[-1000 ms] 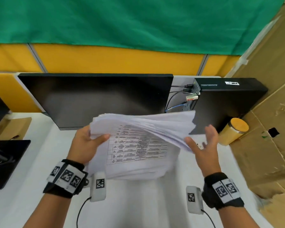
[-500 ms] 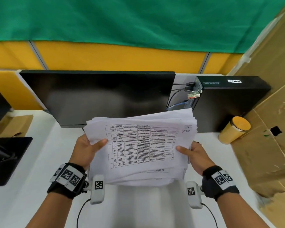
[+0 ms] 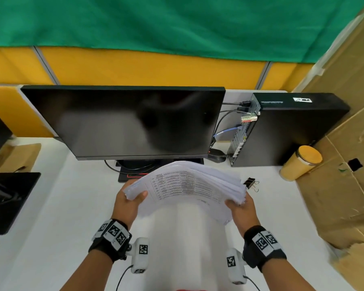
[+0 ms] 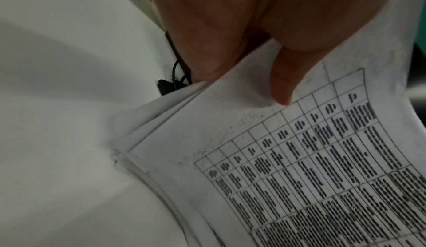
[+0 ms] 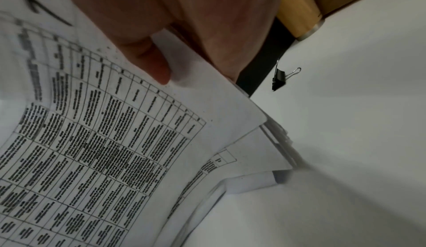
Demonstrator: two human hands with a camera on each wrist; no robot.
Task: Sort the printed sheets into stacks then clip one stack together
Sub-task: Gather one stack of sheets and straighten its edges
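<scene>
Sheets [image 3: 185,185] bowed above the surface [image 3: 61,217], gripped at both ends by my left hand [image 3: 127,203] and right hand [image 3: 241,210]. Edges sit uneven; lower pages may slide out. Clip [image 3: 250,183] lies just beside.

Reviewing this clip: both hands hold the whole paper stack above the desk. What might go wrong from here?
1. The stack of sheets is thick, uneven and sagging between the left hand and right hand; lower sheets already stick out, so some may slip out.
2. The binder clip lies on the desk just beyond the stack's right edge; lowering the stack there could cover or knock it.
3. The tumbler stands nearby and could be bumped.
</scene>
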